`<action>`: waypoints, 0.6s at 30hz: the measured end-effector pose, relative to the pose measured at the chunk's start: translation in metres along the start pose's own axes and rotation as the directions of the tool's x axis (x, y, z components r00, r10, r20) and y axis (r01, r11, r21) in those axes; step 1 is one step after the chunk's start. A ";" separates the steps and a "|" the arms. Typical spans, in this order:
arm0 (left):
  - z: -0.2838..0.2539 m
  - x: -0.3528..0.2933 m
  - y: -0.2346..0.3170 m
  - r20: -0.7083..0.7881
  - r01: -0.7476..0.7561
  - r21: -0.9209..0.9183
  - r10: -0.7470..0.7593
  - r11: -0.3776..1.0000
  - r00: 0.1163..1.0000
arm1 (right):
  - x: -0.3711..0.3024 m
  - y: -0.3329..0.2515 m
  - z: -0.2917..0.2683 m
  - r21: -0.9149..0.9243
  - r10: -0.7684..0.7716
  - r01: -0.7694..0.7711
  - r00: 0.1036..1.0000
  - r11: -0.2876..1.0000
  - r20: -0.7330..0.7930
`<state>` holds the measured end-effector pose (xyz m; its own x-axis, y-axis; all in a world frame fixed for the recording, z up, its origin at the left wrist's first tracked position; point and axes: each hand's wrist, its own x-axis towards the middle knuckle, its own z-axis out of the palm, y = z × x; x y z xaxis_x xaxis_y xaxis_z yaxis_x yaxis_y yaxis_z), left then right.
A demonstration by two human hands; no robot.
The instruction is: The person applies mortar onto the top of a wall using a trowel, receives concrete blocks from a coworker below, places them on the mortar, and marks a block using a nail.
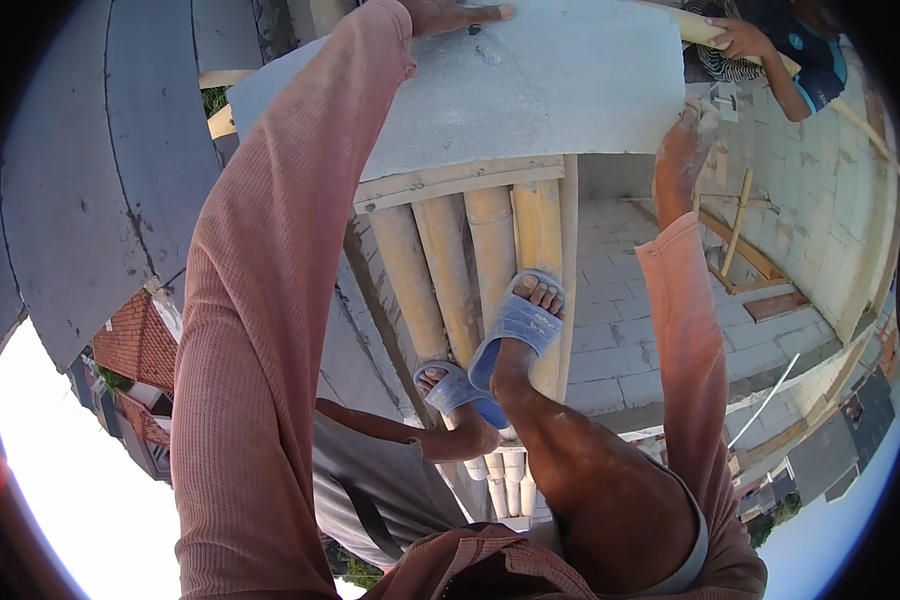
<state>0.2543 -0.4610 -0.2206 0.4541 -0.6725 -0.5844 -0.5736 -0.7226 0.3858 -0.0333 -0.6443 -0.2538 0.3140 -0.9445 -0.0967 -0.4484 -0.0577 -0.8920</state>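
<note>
A wide, flat light grey panel (530, 95) lies in front of me, above the end of the bamboo platform. My left hand (438, 17) grips its far edge, with the thumb stretched over the panel's face; its other fingers are mostly hidden or out of the picture. At the panel's right edge my right hand (684, 145), dusty and pale at the fingers, is closed on the side near the corner. Both arms reach forward in pink sleeves. Under the panel's near edge runs a wooden crosspiece (460, 183).
My feet in blue sandals (523, 325) stand on thick bamboo poles (440, 275). A co-worker's hand (740, 40) rests on a pale pole at the upper right. Grey block walls (820, 180) and a wooden frame (740, 245) stand right; dark roofing sheets (65, 180) lie left. Rooftops show far below.
</note>
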 end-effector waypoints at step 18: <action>0.127 -0.106 -0.012 -0.853 0.339 -0.102 -0.257 0.935 0.454 | -0.034 -0.078 0.051 -0.069 -0.643 0.865 0.420 0.496 0.641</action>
<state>0.1268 -0.3609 -0.2542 0.9353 -0.2560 0.2444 -0.3133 -0.9200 0.2356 0.0342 -0.5909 -0.2034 0.9564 -0.1518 0.2493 -0.0084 -0.8681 -0.4962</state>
